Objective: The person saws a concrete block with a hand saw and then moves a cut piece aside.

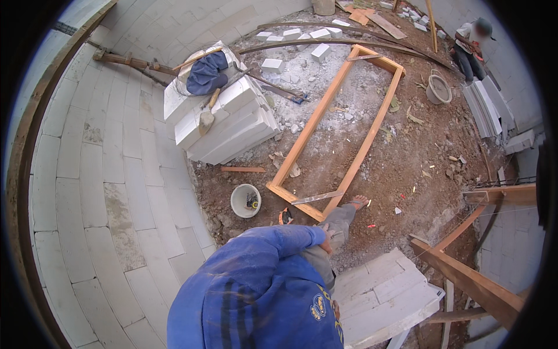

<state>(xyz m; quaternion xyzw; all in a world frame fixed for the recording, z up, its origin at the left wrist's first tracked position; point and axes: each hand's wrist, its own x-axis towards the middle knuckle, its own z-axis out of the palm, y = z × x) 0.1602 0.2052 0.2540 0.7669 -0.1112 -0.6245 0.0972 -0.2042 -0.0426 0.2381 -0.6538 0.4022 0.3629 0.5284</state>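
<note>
My left hand (326, 239) rests on my bent leg in grey trousers (340, 228), fingers laid along it and holding nothing. Its arm is in a blue sleeve (285, 239). Of my right hand (336, 309) only a small bit shows beside my blue top; the fingers are hidden. My bare foot (360, 201) is on the dirt by the near end of a long wooden frame (314, 123). A thin strip (317, 198) crosses that end's corner. Left of it are a small black-and-orange object (285, 217) and a white bucket (239, 208) with small tools inside.
A stack of white blocks (232, 131) carries a blue cloth (207, 74) and a trowel-like tool (207, 119). A saw (285, 92) lies beside it. White blocks (383, 296) are next to me; timber beams (465, 276) stand right. Another person (468, 49) is far right, near a bucket (437, 90).
</note>
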